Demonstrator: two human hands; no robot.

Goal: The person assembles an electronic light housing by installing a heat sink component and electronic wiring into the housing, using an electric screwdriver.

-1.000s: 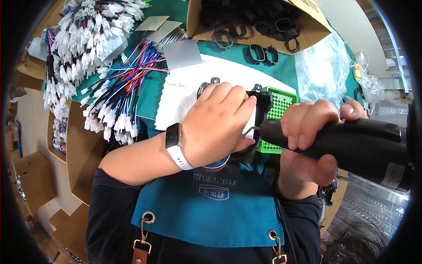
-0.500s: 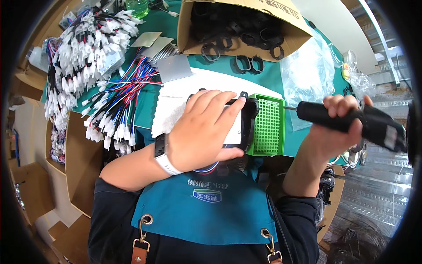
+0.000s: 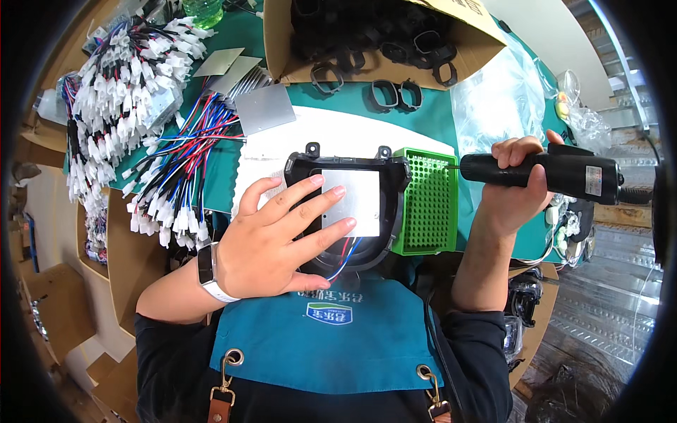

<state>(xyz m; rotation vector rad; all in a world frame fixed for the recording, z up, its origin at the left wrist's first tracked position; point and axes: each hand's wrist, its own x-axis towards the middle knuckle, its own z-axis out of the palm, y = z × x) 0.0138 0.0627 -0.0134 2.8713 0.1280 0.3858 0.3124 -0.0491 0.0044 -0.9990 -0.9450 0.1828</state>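
A black plastic housing (image 3: 386, 185) lies on the white cloth in front of me, with a square silver metal plate (image 3: 361, 211) inside it. Red, blue and white wires (image 3: 347, 255) come out below the plate. My left hand (image 3: 278, 236) rests on the housing and plate with its fingers spread. In my right hand (image 3: 518, 176) is a black electric screwdriver (image 3: 564, 171), held level. Its bit points left and reaches over the edge of a green perforated tray (image 3: 428, 211), which stands just right of the housing. What lies at the bit's tip is too small to tell.
Bundled wires with white connectors (image 3: 134, 84) and a second wire bundle (image 3: 180, 176) cover the left side. Metal plates (image 3: 265, 109) are stacked nearby. A cardboard box (image 3: 282, 63) of black rings stands at the back, two rings (image 3: 396, 95) before it. A plastic bag (image 3: 501, 106) lies right.
My left hand has slid left and toward me, its fingers spreading and uncovering the housing and metal plate. The electric screwdriver has shifted slightly left and levelled out, its bit now over the green tray.
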